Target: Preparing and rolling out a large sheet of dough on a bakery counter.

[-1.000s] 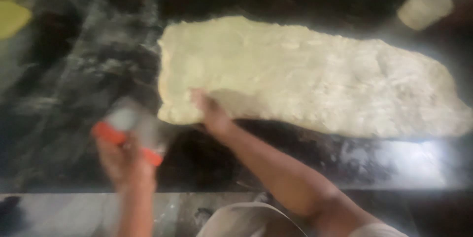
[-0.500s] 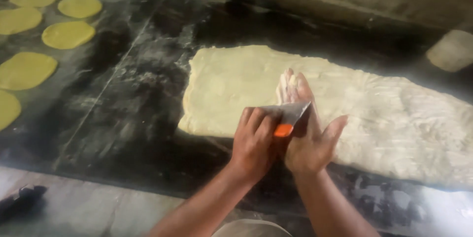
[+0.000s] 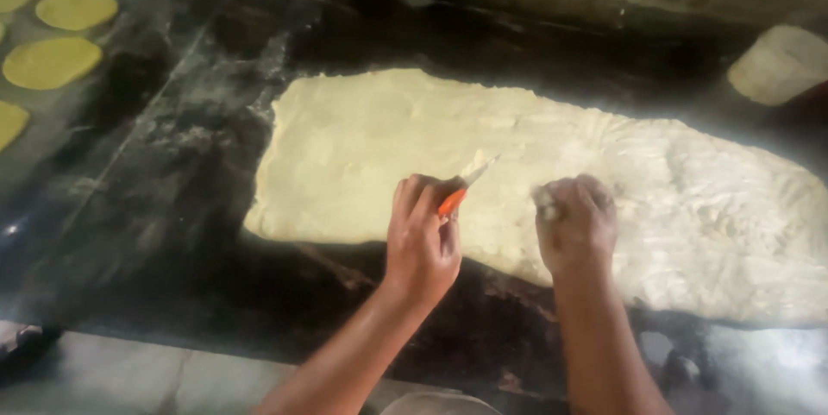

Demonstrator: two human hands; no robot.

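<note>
A long, wide slab of pale dough (image 3: 535, 173) lies flat on a dark, floured stone counter (image 3: 172, 208). My left hand (image 3: 423, 242) grips a dough scraper (image 3: 461, 189) with an orange handle and a metal blade, the blade edge standing on the dough near its front edge. My right hand (image 3: 576, 223) is closed into a fist, dusted with flour, and rests on the dough just right of the scraper.
Several flat yellow dough discs (image 3: 52, 61) lie at the far left of the counter. A pale round container (image 3: 780, 63) stands at the back right. A grey ledge (image 3: 112, 376) runs along the counter's front edge.
My hands have parted: the right hand slid right and closed into a fist, and the left hand turned the scraper blade onto the dough. The view has shifted left.
</note>
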